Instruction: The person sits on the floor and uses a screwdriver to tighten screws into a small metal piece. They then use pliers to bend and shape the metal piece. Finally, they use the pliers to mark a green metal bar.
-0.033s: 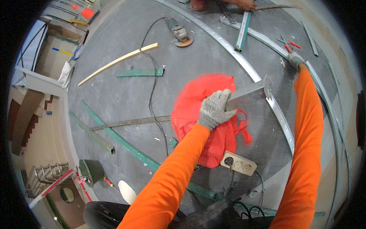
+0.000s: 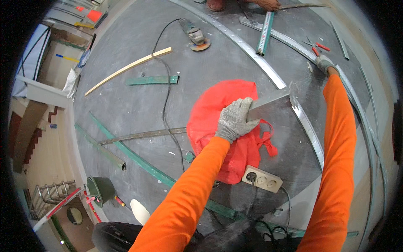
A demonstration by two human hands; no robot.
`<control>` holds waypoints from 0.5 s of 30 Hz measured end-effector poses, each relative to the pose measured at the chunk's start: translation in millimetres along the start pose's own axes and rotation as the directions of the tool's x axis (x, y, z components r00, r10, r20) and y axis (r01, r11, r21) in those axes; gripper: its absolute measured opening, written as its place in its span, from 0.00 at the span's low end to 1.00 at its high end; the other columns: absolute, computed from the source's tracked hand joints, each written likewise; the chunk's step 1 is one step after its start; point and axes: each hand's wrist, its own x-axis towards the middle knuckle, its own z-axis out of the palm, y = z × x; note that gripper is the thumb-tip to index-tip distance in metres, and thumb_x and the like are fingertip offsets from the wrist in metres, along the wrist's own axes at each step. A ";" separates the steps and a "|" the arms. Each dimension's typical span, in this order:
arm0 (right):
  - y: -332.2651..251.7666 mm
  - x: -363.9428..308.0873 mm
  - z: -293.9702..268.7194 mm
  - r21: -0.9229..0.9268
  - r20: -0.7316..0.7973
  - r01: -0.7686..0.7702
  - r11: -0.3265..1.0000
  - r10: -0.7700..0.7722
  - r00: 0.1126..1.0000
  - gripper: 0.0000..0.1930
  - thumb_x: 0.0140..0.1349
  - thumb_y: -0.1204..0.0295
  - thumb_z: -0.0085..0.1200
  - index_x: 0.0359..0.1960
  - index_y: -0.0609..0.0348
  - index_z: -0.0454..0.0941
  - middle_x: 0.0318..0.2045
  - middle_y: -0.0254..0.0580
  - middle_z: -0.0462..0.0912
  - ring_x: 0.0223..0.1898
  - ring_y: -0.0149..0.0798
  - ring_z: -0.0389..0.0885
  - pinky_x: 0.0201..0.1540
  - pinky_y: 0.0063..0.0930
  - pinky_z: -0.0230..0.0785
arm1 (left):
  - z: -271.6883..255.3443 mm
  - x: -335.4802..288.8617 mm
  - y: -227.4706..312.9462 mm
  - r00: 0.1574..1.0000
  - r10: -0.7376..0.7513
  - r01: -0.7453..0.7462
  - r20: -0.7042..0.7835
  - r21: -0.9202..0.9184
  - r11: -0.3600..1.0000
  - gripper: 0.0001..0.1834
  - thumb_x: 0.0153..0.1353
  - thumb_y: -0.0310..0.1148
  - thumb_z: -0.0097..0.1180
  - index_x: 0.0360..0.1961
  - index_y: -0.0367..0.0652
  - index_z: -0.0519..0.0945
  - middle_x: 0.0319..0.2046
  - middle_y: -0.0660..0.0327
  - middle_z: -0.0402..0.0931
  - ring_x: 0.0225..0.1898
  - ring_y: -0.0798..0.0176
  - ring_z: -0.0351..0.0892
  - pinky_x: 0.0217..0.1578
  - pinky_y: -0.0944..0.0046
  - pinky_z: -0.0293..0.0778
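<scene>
My left hand (image 2: 238, 119), in a grey knit glove, is closed around one end of a short grey metal profile (image 2: 270, 102). The profile's rounded far end overlaps a long silver metal strip (image 2: 306, 126) on the floor. Under that hand and forearm lies a crumpled red cloth bag (image 2: 210, 113) with ties. Further off to the right, my gloved right hand (image 2: 325, 64) grips a second long metal profile (image 2: 294, 44); its fingers are partly hidden. Red-handled snips (image 2: 317, 47) lie just beyond my right hand.
A co-worker's hand (image 2: 268, 4) is at the far edge, beside a green profile with scale marks (image 2: 265, 33). An angle grinder (image 2: 196, 35) trails its cable across the floor. Near me are a power strip (image 2: 262, 179), green profiles (image 2: 142, 159) and a bucket (image 2: 100, 191). A wooden batten (image 2: 130, 69) lies left.
</scene>
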 end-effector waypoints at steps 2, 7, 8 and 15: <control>14.7 7.2 -5.6 -0.094 -0.020 -0.017 0.995 0.015 1.000 0.24 0.70 0.60 0.42 0.59 0.58 0.82 0.61 0.59 0.80 0.63 0.57 0.78 0.66 0.47 0.69 | 0.6 1.9 6.5 1.000 -0.014 0.015 0.026 -0.042 0.999 0.32 0.52 0.47 0.70 0.55 0.44 0.75 0.39 0.51 0.79 0.43 0.44 0.83 0.41 0.46 0.79; -8.0 -17.6 -28.1 -0.007 -0.309 0.062 0.998 -0.062 0.949 0.21 0.71 0.57 0.47 0.58 0.46 0.84 0.58 0.54 0.83 0.60 0.56 0.81 0.64 0.45 0.71 | -4.7 -2.4 0.1 1.000 -0.005 0.005 0.011 -0.006 1.000 0.32 0.52 0.48 0.70 0.54 0.45 0.75 0.40 0.52 0.79 0.43 0.44 0.83 0.42 0.46 0.79; -0.4 -25.7 -43.6 0.071 -0.397 0.068 0.995 -0.034 0.917 0.18 0.71 0.56 0.50 0.56 0.39 0.86 0.55 0.52 0.84 0.57 0.54 0.83 0.63 0.45 0.73 | -2.1 -0.8 3.9 1.000 0.003 -0.003 0.002 -0.021 1.000 0.32 0.52 0.48 0.70 0.54 0.45 0.76 0.40 0.52 0.80 0.43 0.44 0.83 0.42 0.46 0.79; -9.0 -130.1 -170.2 0.087 -0.552 0.282 0.955 -0.190 0.812 0.16 0.70 0.61 0.54 0.54 0.44 0.88 0.44 0.52 0.89 0.48 0.47 0.88 0.55 0.37 0.76 | 10.7 2.1 6.4 0.995 0.083 -0.083 -0.057 0.006 0.997 0.34 0.52 0.50 0.69 0.55 0.43 0.74 0.40 0.51 0.79 0.43 0.46 0.83 0.42 0.47 0.80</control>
